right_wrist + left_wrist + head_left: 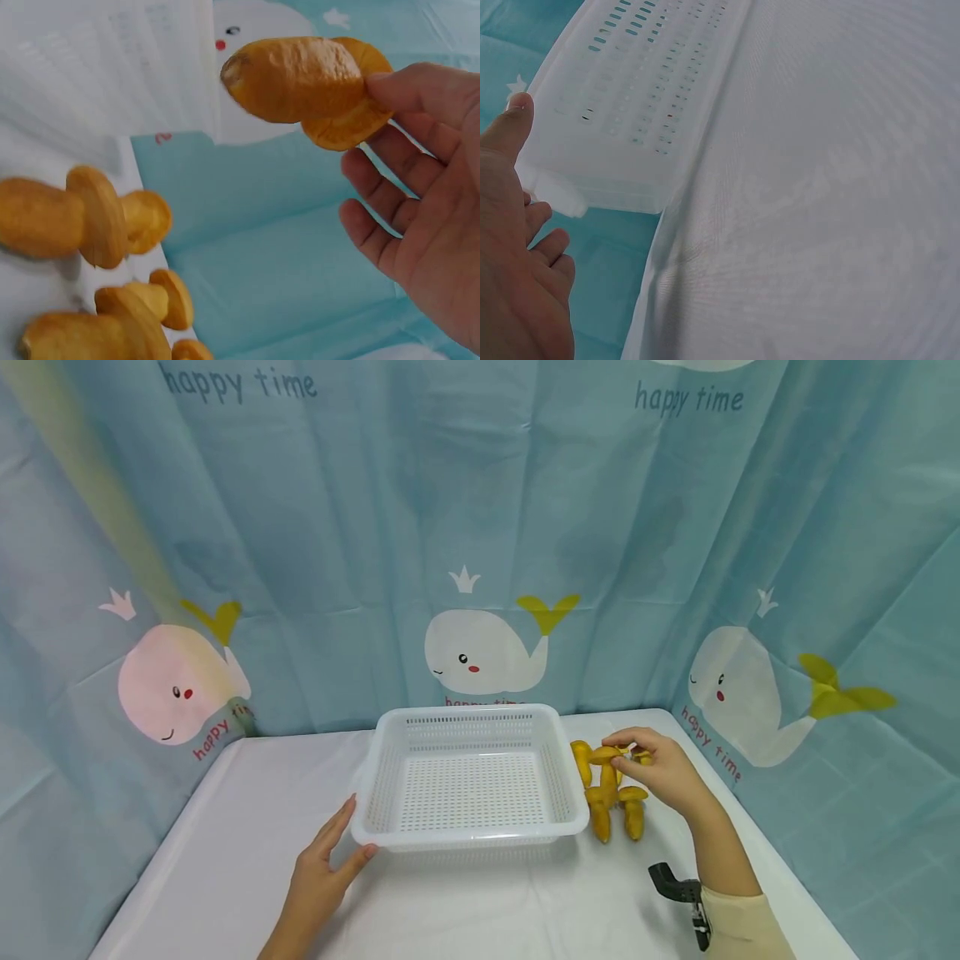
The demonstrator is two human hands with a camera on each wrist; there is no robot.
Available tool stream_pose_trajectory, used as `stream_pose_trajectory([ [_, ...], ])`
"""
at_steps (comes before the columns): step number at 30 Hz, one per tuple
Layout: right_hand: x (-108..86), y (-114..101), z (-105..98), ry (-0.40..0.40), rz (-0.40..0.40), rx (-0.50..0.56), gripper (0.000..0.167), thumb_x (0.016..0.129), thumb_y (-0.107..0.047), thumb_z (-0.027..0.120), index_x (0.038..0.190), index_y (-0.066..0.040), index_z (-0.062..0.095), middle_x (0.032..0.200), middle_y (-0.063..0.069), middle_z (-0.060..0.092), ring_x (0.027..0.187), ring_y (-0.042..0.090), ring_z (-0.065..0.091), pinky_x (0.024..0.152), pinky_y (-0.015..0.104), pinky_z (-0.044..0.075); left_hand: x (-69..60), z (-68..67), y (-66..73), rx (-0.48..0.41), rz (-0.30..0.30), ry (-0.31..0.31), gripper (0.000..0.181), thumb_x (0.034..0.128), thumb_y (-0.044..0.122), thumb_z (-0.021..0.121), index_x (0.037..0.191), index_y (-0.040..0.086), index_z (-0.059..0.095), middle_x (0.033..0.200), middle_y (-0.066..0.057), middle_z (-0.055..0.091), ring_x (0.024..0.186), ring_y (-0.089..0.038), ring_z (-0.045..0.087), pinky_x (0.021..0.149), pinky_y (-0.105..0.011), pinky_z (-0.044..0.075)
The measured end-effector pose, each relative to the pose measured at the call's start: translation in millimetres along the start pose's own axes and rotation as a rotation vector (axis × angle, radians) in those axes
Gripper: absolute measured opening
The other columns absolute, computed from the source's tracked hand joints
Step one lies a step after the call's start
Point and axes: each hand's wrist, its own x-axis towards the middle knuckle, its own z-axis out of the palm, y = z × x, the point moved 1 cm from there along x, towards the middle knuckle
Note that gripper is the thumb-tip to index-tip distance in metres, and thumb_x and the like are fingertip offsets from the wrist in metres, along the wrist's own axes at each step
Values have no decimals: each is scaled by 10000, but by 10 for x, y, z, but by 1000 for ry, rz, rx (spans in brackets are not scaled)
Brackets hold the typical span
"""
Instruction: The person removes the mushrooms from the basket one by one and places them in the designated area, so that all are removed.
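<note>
My right hand (656, 768) pinches a yellow-brown mushroom (289, 79) between thumb and fingertips, raised above the others. In the right wrist view its thick stem points left and its cap lies by the fingertips. Several similar mushrooms (633, 818) lie on the table to the right of a white plastic basket (468, 837). The basket has slotted walls, and no mushroom shows inside it. At the basket's front left corner is my left hand (318, 877), its fingers extended along the left side and its thumb against the front rim.
A white cloth covers the table (277, 802). Blue curtains (337, 543) printed with whales stand behind it and at both sides. A black mount (675, 887) is strapped to the right wrist, just ahead of a beige sleeve (746, 927).
</note>
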Motion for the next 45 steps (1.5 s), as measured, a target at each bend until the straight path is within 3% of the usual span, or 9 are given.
stream_pose_trajectory([
  [4,-9,114,-62,2,43,-2,243,978,-289,726,1205,-203,723,1232,21,687,1063,249,564,816,329,537,1,9,-6,8,-5,-2,809,896,337,806,1590,285,393,1625,38,383,1462,-339,412,1064,-19,267],
  [10,-33,243,-155,-16,77,8,245,966,-273,741,1196,-189,735,1234,69,683,1048,295,553,676,336,561,19,20,-9,8,-26,-16,814,896,344,806,1592,258,394,1630,45,369,1475,-318,401,1103,-539,402],
  [14,-46,337,-225,-31,68,-10,253,980,-253,724,1215,-161,735,1239,75,698,1075,286,565,821,362,528,20,15,-9,7,-41,-25,816,895,360,803,1593,278,389,1632,61,362,1481,-299,392,1144,-444,403],
  [20,-62,552,-283,-36,79,-40,273,989,-308,710,1214,-154,728,1218,42,720,1085,224,589,909,361,515,8,0,-5,21,-40,-19,815,893,345,809,1590,297,390,1628,56,372,1477,-278,398,1095,-95,314],
  [22,-75,619,-299,-41,84,-50,277,985,-331,712,1197,-153,730,1224,44,722,1082,194,603,921,339,515,2,-2,-5,26,-42,-19,816,894,345,807,1591,307,385,1628,61,371,1478,-271,399,1091,-87,306],
  [26,-117,728,-339,-59,113,-52,286,977,-347,720,1180,-146,733,1252,70,709,1097,214,596,898,311,523,-12,-1,-6,37,-40,-15,815,894,355,805,1590,316,382,1627,55,376,1480,-242,396,1136,-244,382],
  [32,-166,866,-407,-97,192,-52,301,963,-340,737,1198,-152,734,1212,90,690,1056,284,591,841,344,534,-30,5,-27,26,-28,-10,804,902,339,800,1590,309,385,1628,38,377,1476,-115,355,1021,12,239],
  [41,-212,1059,-466,-106,269,-41,350,963,-319,739,1241,-106,721,1219,115,687,1058,285,608,838,356,530,-5,7,-30,21,-15,-12,816,898,312,809,1593,303,382,1629,45,376,1486,-226,387,1014,32,233],
  [45,-212,1124,-472,-116,298,-52,347,961,-315,742,1238,-107,721,1204,118,684,1084,296,595,855,359,525,10,14,-39,14,-4,0,824,884,285,826,1587,291,397,1624,38,387,1485,-131,372,1018,33,240],
])
